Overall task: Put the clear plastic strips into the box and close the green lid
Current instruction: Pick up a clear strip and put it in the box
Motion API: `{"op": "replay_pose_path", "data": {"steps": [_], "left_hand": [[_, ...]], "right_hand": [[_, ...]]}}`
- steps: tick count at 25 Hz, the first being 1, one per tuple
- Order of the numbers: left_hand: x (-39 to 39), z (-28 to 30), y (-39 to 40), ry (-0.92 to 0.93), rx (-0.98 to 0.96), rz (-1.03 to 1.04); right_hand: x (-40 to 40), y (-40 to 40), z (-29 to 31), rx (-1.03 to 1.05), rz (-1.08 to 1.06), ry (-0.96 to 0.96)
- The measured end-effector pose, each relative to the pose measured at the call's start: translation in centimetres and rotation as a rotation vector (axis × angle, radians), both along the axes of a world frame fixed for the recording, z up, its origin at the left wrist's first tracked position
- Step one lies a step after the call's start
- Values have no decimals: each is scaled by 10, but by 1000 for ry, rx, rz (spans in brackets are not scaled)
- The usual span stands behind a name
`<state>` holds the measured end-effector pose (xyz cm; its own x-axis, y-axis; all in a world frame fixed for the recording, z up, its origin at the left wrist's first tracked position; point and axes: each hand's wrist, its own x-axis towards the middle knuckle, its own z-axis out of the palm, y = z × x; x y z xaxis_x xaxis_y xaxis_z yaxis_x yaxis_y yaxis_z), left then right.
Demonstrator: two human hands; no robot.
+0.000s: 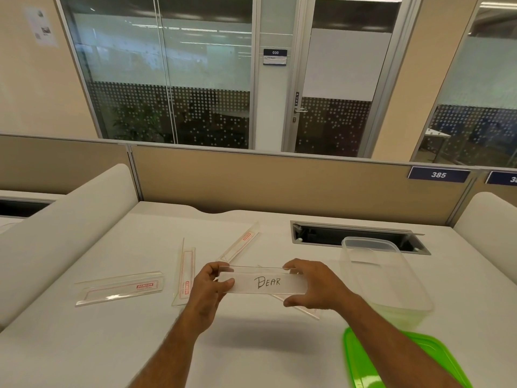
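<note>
Both hands hold one clear plastic strip (263, 281) above the table; a slip reading "BEAR" sits inside it. My left hand (208, 289) pinches its left end and my right hand (313, 287) grips its right end. Three more clear strips with red print lie on the table: one at the left (120, 288), one upright in the middle (186, 273), one slanted behind (242, 245). Another strip (296, 305) lies partly hidden under my hands. The clear plastic box (383, 278) stands open to the right. The green lid (397, 362) lies flat in front of it.
The white table (112, 345) has a cable slot (358, 236) behind the box. Beige partition panels (279, 180) close off the back, and white curved dividers (70, 219) rise on both sides.
</note>
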<state>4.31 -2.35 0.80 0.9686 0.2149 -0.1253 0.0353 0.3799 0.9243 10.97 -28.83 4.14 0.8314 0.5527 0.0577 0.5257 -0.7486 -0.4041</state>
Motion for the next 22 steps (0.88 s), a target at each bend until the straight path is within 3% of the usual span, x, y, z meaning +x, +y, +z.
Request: {"op": "replay_pose_path", "data": {"steps": [5, 10, 16, 18, 22], "left_hand": [[0, -1, -4, -16, 4, -12], [1, 4, -17, -16, 17, -48], [10, 7, -31, -45, 46, -39], [15, 6, -35, -33, 197, 12], [21, -10, -34, 71, 902, 7]], "right_hand": [[3, 5, 10, -120, 35, -3], [13, 20, 21, -310, 71, 127], [21, 34, 24, -268, 52, 252], [26, 28, 23, -259, 5, 218], [44, -9, 40, -185, -253, 110]]}}
